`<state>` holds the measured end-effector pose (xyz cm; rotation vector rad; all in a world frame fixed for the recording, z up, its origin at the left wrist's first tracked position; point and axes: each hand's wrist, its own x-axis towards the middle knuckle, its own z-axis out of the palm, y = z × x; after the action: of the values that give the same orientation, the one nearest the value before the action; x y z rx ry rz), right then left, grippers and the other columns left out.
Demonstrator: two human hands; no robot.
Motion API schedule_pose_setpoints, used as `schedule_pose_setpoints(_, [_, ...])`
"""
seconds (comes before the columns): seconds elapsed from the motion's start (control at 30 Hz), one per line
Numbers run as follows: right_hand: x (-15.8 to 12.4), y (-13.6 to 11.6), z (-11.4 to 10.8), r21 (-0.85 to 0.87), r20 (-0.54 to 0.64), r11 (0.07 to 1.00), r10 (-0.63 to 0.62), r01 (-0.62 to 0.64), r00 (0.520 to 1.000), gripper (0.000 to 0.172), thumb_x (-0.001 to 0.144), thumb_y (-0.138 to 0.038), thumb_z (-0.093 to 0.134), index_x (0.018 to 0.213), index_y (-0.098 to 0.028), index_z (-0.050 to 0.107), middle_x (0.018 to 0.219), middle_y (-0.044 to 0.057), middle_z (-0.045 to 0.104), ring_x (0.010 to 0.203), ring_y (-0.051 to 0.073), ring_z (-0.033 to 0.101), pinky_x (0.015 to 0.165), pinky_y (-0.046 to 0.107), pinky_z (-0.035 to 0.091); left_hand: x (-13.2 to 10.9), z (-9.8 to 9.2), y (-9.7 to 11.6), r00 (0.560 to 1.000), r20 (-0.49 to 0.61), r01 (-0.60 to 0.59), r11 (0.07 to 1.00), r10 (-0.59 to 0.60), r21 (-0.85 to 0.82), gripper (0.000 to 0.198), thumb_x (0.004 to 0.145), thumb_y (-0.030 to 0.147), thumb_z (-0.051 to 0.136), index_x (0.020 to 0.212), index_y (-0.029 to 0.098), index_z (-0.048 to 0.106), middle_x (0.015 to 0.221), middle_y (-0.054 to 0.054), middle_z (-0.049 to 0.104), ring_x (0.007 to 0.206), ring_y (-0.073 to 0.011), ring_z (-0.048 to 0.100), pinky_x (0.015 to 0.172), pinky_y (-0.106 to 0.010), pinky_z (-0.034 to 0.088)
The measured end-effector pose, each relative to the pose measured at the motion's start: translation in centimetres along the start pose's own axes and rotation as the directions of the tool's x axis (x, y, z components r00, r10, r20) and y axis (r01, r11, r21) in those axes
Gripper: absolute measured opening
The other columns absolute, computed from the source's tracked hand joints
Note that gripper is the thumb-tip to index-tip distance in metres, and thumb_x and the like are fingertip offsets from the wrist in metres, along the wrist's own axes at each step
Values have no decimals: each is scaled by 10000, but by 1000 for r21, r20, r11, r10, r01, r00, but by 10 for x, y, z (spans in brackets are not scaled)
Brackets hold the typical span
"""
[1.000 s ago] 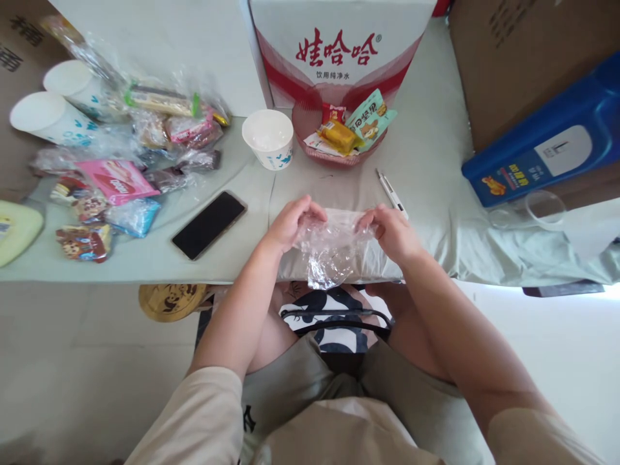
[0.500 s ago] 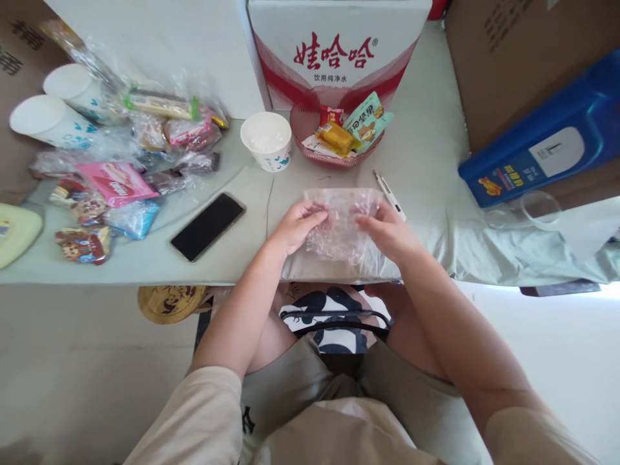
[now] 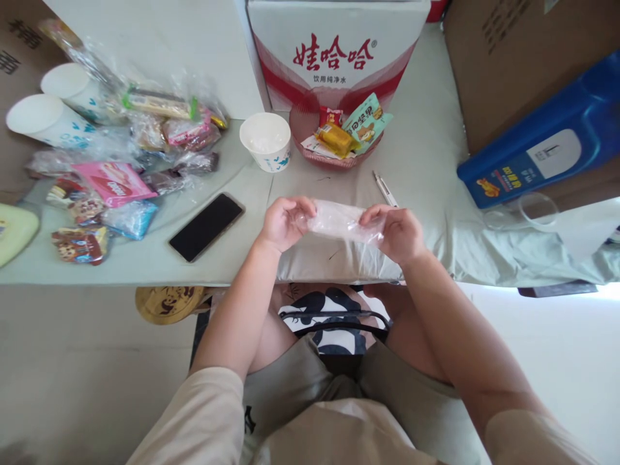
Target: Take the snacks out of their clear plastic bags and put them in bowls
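Between my hands, above the front of the covered table, stretches a clear plastic bag, now a narrow, crinkled band. My left hand pinches its left end, and my right hand grips the right end with the fingers curled over it. A pen lies just beyond my right hand. To the left of my left hand rests a black phone. Past the bag stand a white paper cup and a pink, see-through basket with several wrapped snacks in it.
Several wrapped snacks are heaped at the left beside two tipped paper cups. A white-and-red carton stands behind the basket. On the right are a large blue bottle, a clear plastic cup and a brown box.
The bag has gone from a wide, spread sheet to a narrow band. My hands have turned and lifted a little with it.
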<state>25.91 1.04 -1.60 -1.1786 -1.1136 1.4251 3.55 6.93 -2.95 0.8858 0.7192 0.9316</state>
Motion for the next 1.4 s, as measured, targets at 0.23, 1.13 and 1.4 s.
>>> schedule_pose_setpoints(0.23, [6, 12, -4, -454, -415, 891, -186, -26, 891, 470, 695, -305, 726, 1109, -272, 506, 733, -68, 546, 561, 120, 447, 555, 267, 375, 9, -2, -27, 900, -187, -198, 753, 393, 628, 306, 722, 204, 744, 982, 212, 584, 1046, -40, 633, 893, -134, 636, 784, -274, 522])
schedule_pose_setpoints(1.13, [139, -76, 131, -879, 63, 363, -552, 309, 831, 204, 701, -208, 593, 657, -252, 399, 644, -14, 484, 662, 176, 474, 664, 324, 414, -21, -13, 12, 948, -302, 11, 937, 101, 349, 42, 799, 228, 560, 793, 199, 589, 700, 33, 586, 660, -117, 530, 647, -255, 392])
schedule_pose_setpoints(1.4, [264, -38, 185, -882, 242, 431, 63, 193, 968, 220, 596, -114, 742, 506, -193, 557, 484, -17, 490, 667, 177, 564, 727, 358, 451, -29, -13, 24, 976, -212, 45, 913, 46, 405, 124, 805, 302, 552, 808, 211, 637, 759, 14, 651, 739, -149, 564, 699, -277, 418])
